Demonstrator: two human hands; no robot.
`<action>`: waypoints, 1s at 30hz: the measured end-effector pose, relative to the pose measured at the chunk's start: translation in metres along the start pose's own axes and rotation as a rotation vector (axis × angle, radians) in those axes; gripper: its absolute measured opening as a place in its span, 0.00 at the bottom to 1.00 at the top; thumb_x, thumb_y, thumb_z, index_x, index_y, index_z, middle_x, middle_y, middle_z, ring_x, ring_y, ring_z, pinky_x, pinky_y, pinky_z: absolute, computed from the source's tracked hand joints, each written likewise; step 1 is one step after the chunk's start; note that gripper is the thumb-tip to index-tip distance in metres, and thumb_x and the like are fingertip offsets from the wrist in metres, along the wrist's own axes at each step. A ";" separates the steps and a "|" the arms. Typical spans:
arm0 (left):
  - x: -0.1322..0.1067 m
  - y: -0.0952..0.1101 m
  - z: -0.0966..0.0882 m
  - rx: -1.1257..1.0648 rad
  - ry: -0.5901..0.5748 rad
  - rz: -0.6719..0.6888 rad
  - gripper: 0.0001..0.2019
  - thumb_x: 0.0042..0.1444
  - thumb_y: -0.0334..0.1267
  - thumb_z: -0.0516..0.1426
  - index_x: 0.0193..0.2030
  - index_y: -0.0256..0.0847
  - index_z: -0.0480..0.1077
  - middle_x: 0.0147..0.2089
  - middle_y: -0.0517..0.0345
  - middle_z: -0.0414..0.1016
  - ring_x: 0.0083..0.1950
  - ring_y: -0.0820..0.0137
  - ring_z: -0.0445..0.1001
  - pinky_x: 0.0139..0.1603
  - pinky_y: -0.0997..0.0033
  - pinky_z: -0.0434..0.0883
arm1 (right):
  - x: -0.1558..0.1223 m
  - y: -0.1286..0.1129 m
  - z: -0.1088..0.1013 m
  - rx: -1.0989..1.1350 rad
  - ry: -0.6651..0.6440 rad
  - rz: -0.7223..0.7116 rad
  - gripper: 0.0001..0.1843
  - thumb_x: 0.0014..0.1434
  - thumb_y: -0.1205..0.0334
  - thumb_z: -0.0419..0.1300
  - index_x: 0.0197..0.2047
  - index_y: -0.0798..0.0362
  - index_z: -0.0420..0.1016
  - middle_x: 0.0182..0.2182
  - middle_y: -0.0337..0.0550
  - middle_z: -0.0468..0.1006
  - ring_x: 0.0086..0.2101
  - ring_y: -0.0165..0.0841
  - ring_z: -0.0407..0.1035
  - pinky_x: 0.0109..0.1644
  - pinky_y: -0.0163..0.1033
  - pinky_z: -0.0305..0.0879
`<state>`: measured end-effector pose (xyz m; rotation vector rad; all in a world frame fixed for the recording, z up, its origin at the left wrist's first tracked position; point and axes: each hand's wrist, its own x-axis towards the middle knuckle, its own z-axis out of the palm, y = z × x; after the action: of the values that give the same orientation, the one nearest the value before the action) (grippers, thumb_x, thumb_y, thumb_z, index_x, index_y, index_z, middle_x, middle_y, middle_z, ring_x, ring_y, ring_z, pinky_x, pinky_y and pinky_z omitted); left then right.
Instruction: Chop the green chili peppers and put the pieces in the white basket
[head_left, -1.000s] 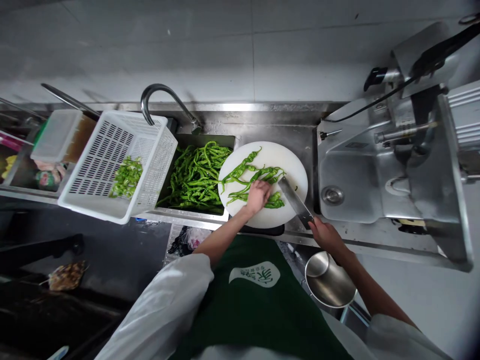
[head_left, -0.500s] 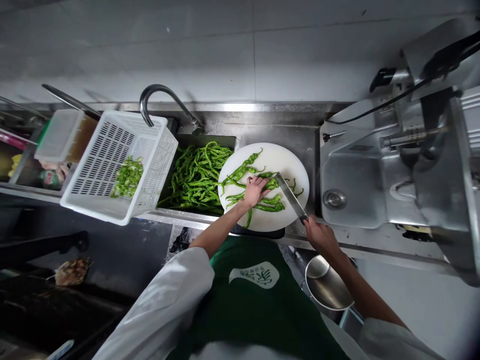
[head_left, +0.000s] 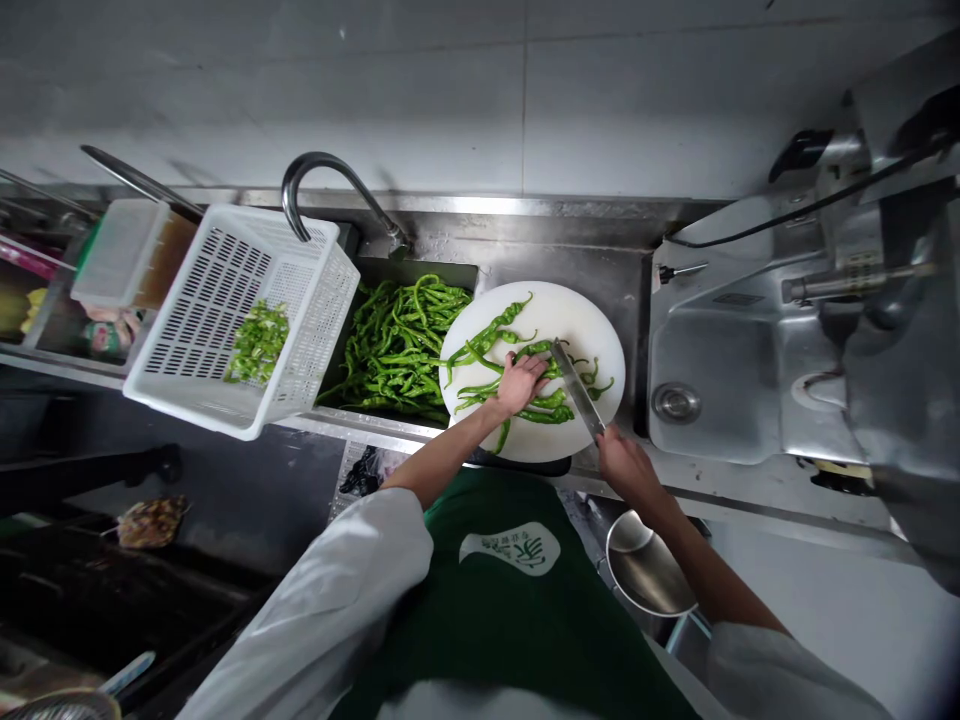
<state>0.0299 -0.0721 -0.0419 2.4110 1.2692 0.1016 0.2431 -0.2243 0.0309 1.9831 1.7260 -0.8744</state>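
Note:
A round white cutting board (head_left: 570,315) lies across the sink edge with several long green chili peppers (head_left: 491,335) on it. My left hand (head_left: 519,383) presses down on a bunch of those peppers, fingers curled over them. My right hand (head_left: 624,462) grips the handle of a cleaver (head_left: 576,386), whose blade lies across the peppers just right of my left fingers. A pile of whole green peppers (head_left: 397,340) fills the sink basin left of the board.
A white slotted basket (head_left: 217,320) holding chopped green pepper sits tilted at the left. A curved tap (head_left: 330,185) rises behind the basin. A steel machine (head_left: 787,340) stands at the right. A steel bowl (head_left: 649,565) sits below the counter by my right arm.
The cleaver came in from the board's right edge onto the peppers beside my left hand. My left hand shifted slightly up the board and regripped the bunch.

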 end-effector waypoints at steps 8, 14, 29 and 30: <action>-0.002 0.006 0.004 0.013 -0.019 -0.009 0.16 0.73 0.42 0.52 0.62 0.44 0.73 0.60 0.48 0.79 0.60 0.54 0.71 0.71 0.43 0.54 | 0.004 -0.004 0.003 0.084 -0.005 -0.009 0.17 0.77 0.61 0.43 0.58 0.59 0.67 0.42 0.57 0.83 0.45 0.42 0.79 0.44 0.39 0.61; -0.001 0.000 -0.003 -0.033 0.051 -0.021 0.15 0.71 0.43 0.55 0.58 0.42 0.77 0.59 0.47 0.77 0.61 0.53 0.70 0.69 0.44 0.61 | 0.011 -0.001 -0.003 0.088 0.007 0.001 0.17 0.77 0.59 0.43 0.57 0.58 0.68 0.44 0.56 0.83 0.46 0.43 0.78 0.44 0.39 0.61; 0.044 -0.010 0.009 -0.149 0.156 -0.102 0.10 0.70 0.32 0.54 0.44 0.39 0.78 0.49 0.48 0.76 0.52 0.61 0.72 0.63 0.58 0.69 | 0.008 -0.003 -0.024 -0.011 0.037 0.038 0.19 0.78 0.56 0.41 0.58 0.58 0.66 0.41 0.57 0.83 0.43 0.46 0.80 0.42 0.41 0.62; 0.045 -0.010 0.009 -0.150 0.152 -0.100 0.10 0.70 0.32 0.54 0.44 0.39 0.78 0.49 0.48 0.76 0.52 0.61 0.72 0.63 0.58 0.69 | 0.008 -0.003 -0.028 -0.017 0.026 0.034 0.19 0.78 0.56 0.42 0.58 0.58 0.66 0.40 0.57 0.83 0.43 0.46 0.80 0.42 0.41 0.62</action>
<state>0.0506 -0.0344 -0.0596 2.2441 1.3938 0.3436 0.2466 -0.2001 0.0465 2.0156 1.7025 -0.8238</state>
